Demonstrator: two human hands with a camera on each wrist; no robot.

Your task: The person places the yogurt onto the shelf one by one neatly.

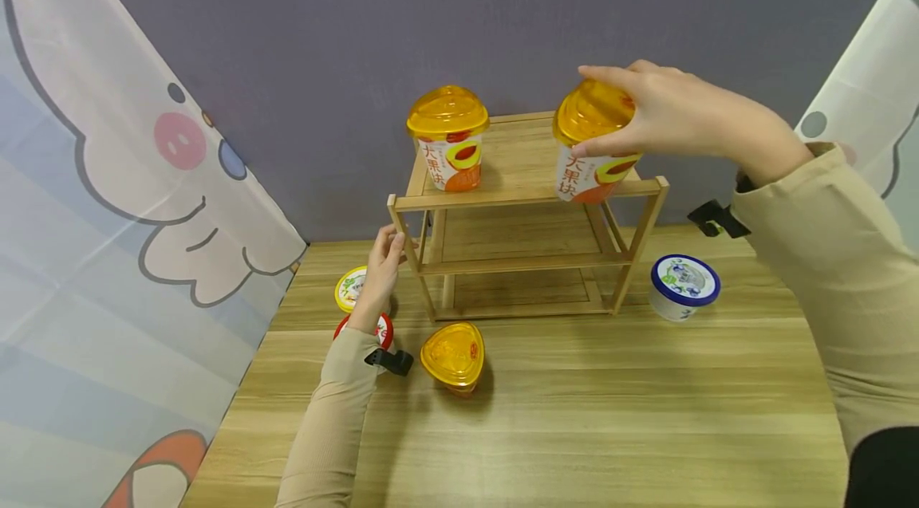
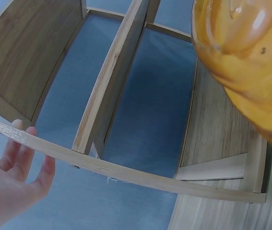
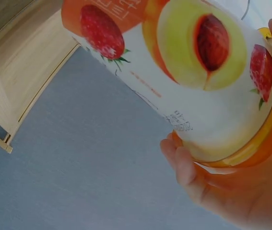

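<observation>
My right hand [image 1: 668, 109] grips a fruit cup [image 1: 594, 161] by its amber domed lid, thumb and fingers around it. The cup hangs tilted at the right front of the wooden rack's [image 1: 527, 195] top shelf; whether its base touches is unclear. The right wrist view shows peach and strawberry prints on this cup [image 3: 174, 72]. A matching cup [image 1: 451, 149] stands upright on the top shelf's left side. My left hand [image 1: 384, 257] is at the rack's left front post, its loosely bent fingers [image 2: 23, 160] beside and partly behind the post [image 2: 102, 165].
Another amber-lidded cup [image 1: 454, 356] stands on the table [image 1: 574, 412] before the rack. A yellow-lidded tub [image 1: 349, 289] and a red-lidded tub [image 1: 384, 331] are by the left forearm. A blue-lidded tub [image 1: 684, 285] stands right of the rack. Behind is a grey wall [image 1: 345, 53].
</observation>
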